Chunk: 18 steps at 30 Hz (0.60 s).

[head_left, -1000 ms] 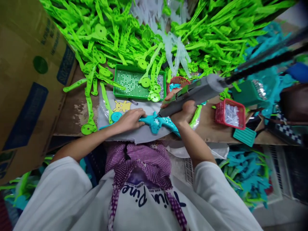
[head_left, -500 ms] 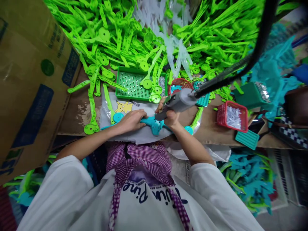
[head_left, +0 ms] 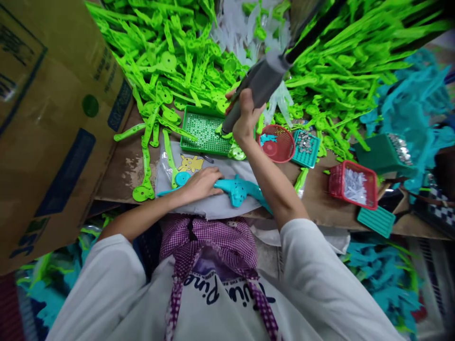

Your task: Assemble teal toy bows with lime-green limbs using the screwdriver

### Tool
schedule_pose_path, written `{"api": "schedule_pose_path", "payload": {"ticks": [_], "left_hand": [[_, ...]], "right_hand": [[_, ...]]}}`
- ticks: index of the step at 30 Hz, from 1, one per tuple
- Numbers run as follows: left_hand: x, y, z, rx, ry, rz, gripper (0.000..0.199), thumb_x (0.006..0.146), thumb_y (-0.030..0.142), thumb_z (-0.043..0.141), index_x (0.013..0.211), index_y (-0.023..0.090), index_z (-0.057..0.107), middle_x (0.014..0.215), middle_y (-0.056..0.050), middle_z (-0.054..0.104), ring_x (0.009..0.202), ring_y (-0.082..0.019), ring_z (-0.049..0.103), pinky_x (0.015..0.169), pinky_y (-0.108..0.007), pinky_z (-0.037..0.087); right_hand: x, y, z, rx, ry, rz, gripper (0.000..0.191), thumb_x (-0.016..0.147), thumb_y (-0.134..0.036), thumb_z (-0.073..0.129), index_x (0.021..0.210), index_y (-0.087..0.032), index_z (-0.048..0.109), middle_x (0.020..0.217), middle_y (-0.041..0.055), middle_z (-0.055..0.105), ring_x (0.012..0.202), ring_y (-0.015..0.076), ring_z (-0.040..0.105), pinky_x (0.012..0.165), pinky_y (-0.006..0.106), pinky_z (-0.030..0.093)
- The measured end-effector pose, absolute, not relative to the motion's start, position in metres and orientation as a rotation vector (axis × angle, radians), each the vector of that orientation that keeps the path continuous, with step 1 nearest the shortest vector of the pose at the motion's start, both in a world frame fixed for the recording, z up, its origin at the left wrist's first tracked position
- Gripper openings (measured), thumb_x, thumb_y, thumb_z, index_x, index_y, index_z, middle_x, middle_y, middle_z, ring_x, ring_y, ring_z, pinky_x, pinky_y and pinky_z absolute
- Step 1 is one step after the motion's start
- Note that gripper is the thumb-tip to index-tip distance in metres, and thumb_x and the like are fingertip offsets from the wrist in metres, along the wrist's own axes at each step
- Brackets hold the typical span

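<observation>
My left hand (head_left: 203, 183) is closed on a long turquoise plastic part (head_left: 237, 190) with small holes in its raised middle, which lies on a grey cloth (head_left: 167, 163). My right hand (head_left: 248, 118) grips a grey electric screwdriver (head_left: 270, 73) with a black cord end. Its tip points down into a shallow green basket (head_left: 204, 150); the hand hides the basket's right part, so contact there cannot be seen. My right forearm crosses above the turquoise part's right end. A lime-green strip (head_left: 169, 154) with a turquoise disc (head_left: 182, 179) sits left of my left hand.
Lime-green plastic parts (head_left: 170, 61) pile up behind the basket. To the right stand a round red basket (head_left: 284, 147), a turquoise tray (head_left: 306, 149) of metal pieces and a red basket (head_left: 371, 189) of white pieces. A cardboard box (head_left: 64, 156) rises at the left.
My right hand has lifted the screwdriver off the turquoise part and carried it forward to the green basket. My left hand stays on the part. The view has shifted slightly.
</observation>
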<state>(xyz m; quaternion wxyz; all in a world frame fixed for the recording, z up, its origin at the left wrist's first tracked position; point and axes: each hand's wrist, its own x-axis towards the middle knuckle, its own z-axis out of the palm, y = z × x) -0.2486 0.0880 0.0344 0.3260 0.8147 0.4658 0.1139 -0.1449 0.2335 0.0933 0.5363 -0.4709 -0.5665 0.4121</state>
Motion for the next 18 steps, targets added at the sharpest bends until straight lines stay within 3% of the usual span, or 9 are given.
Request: {"api": "schedule_pose_path", "payload": {"ticks": [6, 14, 18], "left_hand": [[-0.248, 0.088, 0.038, 2.128, 1.238, 0.279, 0.031, 0.085, 0.034, 0.075, 0.111, 0.018, 0.069, 0.106, -0.009, 0.066, 0.099, -0.025, 0.064, 0.085, -0.036, 0.051], [-0.248, 0.087, 0.035, 2.126, 1.237, 0.272, 0.031, 0.086, 0.035, 0.075, 0.11, 0.018, 0.069, 0.106, -0.009, 0.066, 0.098, -0.026, 0.063, 0.083, -0.036, 0.051], [-0.247, 0.087, 0.036, 2.128, 1.24, 0.284, 0.03, 0.085, 0.035, 0.074, 0.109, 0.019, 0.069, 0.105, -0.008, 0.066, 0.098, -0.025, 0.063, 0.083, -0.035, 0.051]], "right_hand": [[-0.156, 0.263, 0.051, -1.026, -1.455, 1.063, 0.065, 0.075, -0.088, 0.046, 0.094, -0.027, 0.058, 0.088, 0.0034, 0.066, 0.083, 0.0215, 0.071, 0.062, 0.035, 0.059], [-0.155, 0.266, 0.049, -1.099, -1.401, 1.109, 0.062, 0.079, -0.086, 0.046, 0.09, -0.026, 0.059, 0.089, 0.0041, 0.066, 0.086, 0.0221, 0.074, 0.064, 0.033, 0.062], [-0.156, 0.267, 0.044, -1.005, -1.393, 1.02, 0.063, 0.077, -0.086, 0.048, 0.087, -0.024, 0.059, 0.084, 0.0034, 0.064, 0.08, 0.0203, 0.072, 0.063, 0.034, 0.06]]}}
